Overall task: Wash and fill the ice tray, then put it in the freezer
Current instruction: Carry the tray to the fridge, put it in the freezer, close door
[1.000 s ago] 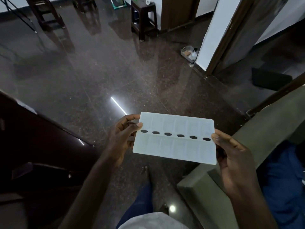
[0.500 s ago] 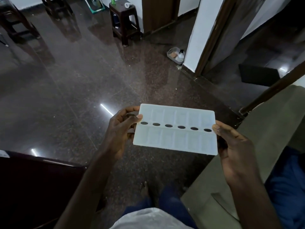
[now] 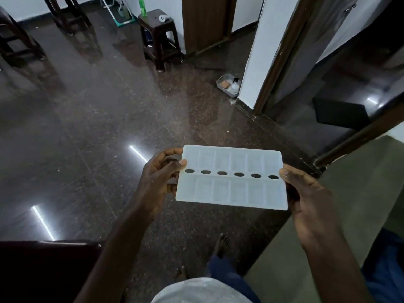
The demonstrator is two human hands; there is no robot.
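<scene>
A white translucent ice tray [image 3: 231, 189] is held flat in front of me, above a dark polished floor. It has two rows of compartments and a line of oval holes along its middle. My left hand [image 3: 157, 184] grips its left short edge, thumb on top. My right hand [image 3: 306, 197] grips the right short edge the same way. No sink, tap or freezer is in view.
A dark stool [image 3: 159, 38] with a green bottle stands ahead by a brown door. A grey caddy [image 3: 228, 85] sits on the floor beside a white wall corner. A doorway with a dark mat [image 3: 341, 115] opens at right. Dark furniture [image 3: 43, 270] is at lower left, a greenish surface [image 3: 328, 226] at lower right.
The view has advanced across the floor; the stool, caddy and doorway sit nearer and the dark furniture at left has dropped lower. Both hands keep the same hold on the tray.
</scene>
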